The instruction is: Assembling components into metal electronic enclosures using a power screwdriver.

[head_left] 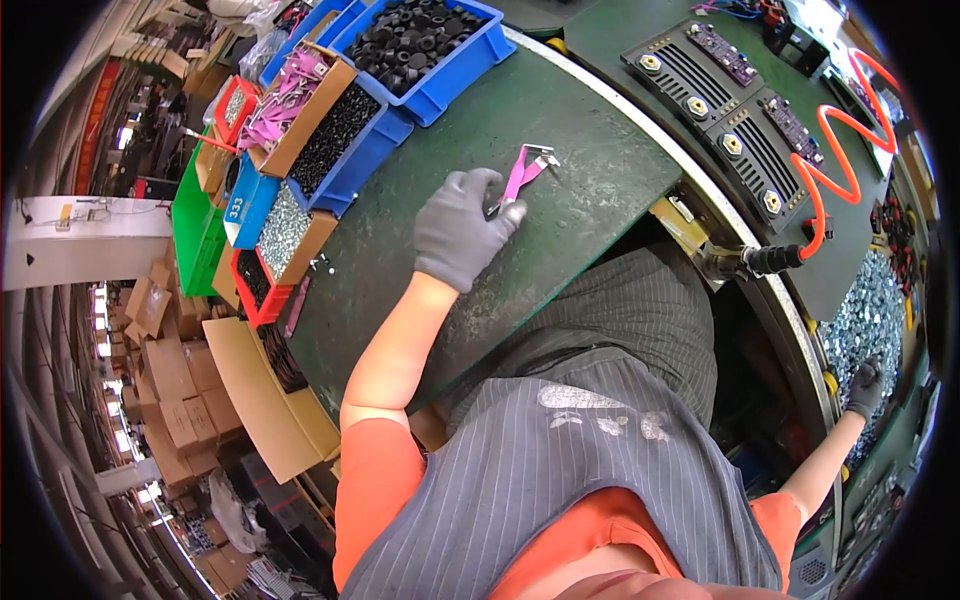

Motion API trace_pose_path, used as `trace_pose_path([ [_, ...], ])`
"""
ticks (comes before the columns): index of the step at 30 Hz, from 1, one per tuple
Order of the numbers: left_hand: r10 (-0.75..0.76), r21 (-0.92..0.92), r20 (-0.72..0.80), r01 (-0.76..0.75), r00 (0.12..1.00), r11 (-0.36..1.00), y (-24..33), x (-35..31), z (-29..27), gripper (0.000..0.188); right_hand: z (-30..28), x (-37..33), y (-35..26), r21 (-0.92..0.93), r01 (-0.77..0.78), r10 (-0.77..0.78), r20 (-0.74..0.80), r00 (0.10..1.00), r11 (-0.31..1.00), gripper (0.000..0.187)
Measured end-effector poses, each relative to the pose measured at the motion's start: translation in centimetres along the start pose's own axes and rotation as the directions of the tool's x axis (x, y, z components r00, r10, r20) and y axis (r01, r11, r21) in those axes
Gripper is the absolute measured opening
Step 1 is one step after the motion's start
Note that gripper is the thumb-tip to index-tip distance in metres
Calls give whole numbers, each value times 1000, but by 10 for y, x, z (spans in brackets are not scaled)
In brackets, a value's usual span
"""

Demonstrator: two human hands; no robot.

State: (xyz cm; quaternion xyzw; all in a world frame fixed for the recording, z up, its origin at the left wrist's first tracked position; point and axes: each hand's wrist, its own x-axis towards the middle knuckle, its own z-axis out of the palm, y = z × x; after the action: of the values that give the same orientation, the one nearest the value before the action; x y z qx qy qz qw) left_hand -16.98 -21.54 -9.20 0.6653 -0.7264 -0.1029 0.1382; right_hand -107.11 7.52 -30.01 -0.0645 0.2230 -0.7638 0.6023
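Observation:
In a grey glove, my left hand (465, 228) is over the green work surface, thumb and index finger closed on a pink strip (514, 184). The strip is folded or crossed on itself, and a shiny metal piece (541, 156) is at its far end. Far to the right, my right arm stretches out to a heap of small silvery-blue metal parts (862, 318). My gloved right hand (866, 388) is at the heap's near side. Its fingers are small and partly lost among the parts, so whether they hold one I cannot tell.
Blue bins of black caps (412, 42) and small black parts (338, 140) stand at the far left. Beside them are a cardboard box of pink strips (296, 88) and a tray of silvery screws (284, 232). An orange coiled hose (822, 165) hangs near a black slotted fixture (715, 115).

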Motion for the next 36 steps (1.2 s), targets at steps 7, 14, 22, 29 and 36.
trace_pose_path([
  [7, 33, 207, -23, -28, 999, 978, -11, 6, 20, 30, 196, 91, 101, -478, 167, -136, 100, 986, 862, 43],
  [14, 2, 213, -209, 43, 978, 976, -9, 38, -5, 26, 369, 140, 268, -583, 50, 67, 177, 982, 811, 45],
  [22, 317, -347, -140, -346, 938, 872, 88, 126, -8, 26, 458, 188, 389, -911, 99, 176, 182, 968, 400, 27],
  [29, 368, -168, 21, -360, 930, 918, 175, 166, 4, 31, 465, 231, 404, -948, -65, 476, 97, 874, 313, 36],
  [36, 422, -12, 35, -422, 906, 906, 200, 177, 27, 29, 465, 253, 428, -862, 505, 500, 414, 761, -55, 36],
])
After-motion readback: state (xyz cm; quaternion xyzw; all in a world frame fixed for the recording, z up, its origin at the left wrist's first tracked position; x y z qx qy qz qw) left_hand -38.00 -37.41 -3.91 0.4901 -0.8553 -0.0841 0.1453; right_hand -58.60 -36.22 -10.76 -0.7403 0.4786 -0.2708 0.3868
